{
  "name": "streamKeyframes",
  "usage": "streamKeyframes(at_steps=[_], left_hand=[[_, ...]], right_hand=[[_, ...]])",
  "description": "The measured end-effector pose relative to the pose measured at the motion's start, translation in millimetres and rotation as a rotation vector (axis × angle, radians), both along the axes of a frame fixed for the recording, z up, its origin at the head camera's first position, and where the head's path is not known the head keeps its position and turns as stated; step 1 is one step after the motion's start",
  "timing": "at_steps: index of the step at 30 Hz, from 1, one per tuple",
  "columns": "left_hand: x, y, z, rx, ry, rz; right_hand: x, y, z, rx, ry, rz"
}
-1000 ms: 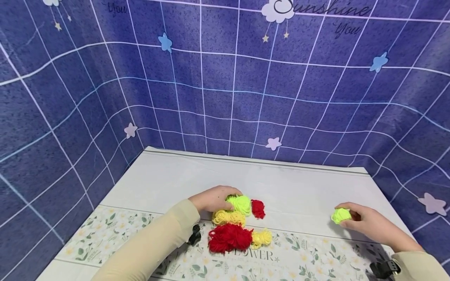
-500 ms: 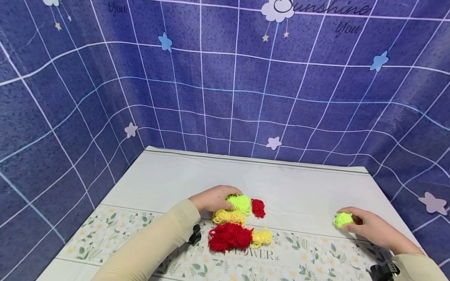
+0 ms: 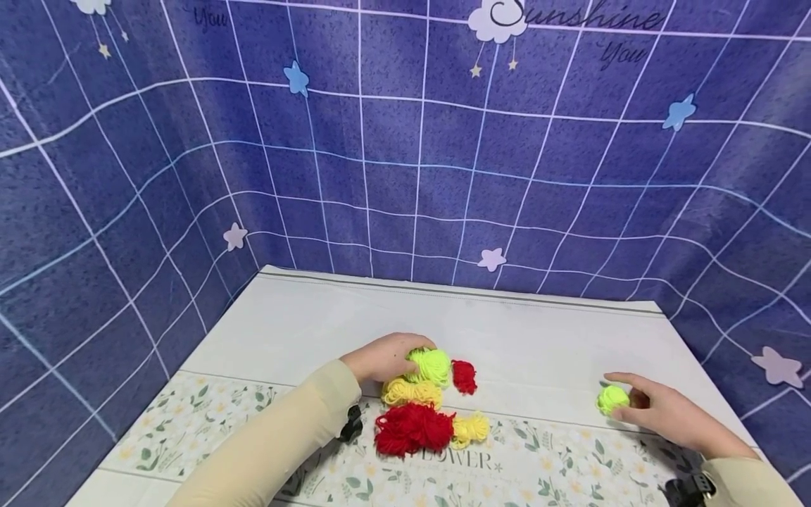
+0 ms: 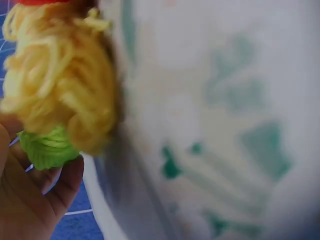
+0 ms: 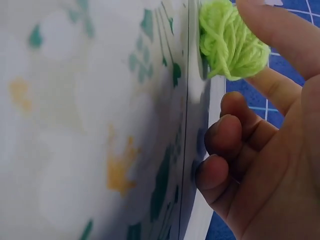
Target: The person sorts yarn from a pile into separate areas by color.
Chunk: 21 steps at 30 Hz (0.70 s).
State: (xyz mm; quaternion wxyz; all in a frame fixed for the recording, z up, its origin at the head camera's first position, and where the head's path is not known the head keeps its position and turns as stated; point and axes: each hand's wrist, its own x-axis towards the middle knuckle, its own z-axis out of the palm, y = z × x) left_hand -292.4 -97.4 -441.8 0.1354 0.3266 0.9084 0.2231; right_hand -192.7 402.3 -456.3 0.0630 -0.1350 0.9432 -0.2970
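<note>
In the head view my left hand (image 3: 389,358) grips a larger neon-green yarn ball (image 3: 432,367) at the middle of the table, thumb on its near side. The left wrist view shows fingers around this green yarn (image 4: 47,147), partly hidden behind a yellow yarn bundle (image 4: 62,85). At the right, a small neon-green yarn ball (image 3: 612,401) sits on the table. My right hand (image 3: 665,407) is around it, index finger stretched out beyond it and thumb at its near side. From the right wrist, the ball (image 5: 230,42) lies against the tabletop beside the thumb; the other fingers curl loosely.
Just in front of the left hand lie a yellow yarn bundle (image 3: 412,393), a large red yarn bundle (image 3: 413,428) and a small yellow one (image 3: 470,429). A small red yarn ball (image 3: 464,377) is right of the larger green one. Blue curtains (image 3: 393,176) surround the white, flower-printed table (image 3: 538,338).
My right hand lowers slightly with the small green ball, then its index finger lifts away and the ball sits a little farther left of the palm. The left hand stays in place.
</note>
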Motion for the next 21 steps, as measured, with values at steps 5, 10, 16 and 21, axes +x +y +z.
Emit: streamKeyframes(at_steps=[5, 10, 16, 21], left_hand=[[-4.4, 0.2, 11.8, 0.022, 0.038, 0.033], [-9.2, 14.8, 31.6, 0.053, 0.055, 0.013], [-7.7, 43.8, 48.0, 0.057, 0.076, -0.064], [-1.3, 83.5, 54.4, 0.034, 0.101, -0.119]], right_hand=[[-2.6, 3, -0.9, -0.013, 0.041, 0.021], [-0.7, 4, -1.4, -0.025, 0.029, 0.011], [-1.7, 2, 2.6, -0.046, 0.047, 0.048], [1.3, 2, 4.2, -0.072, 0.060, 0.056]])
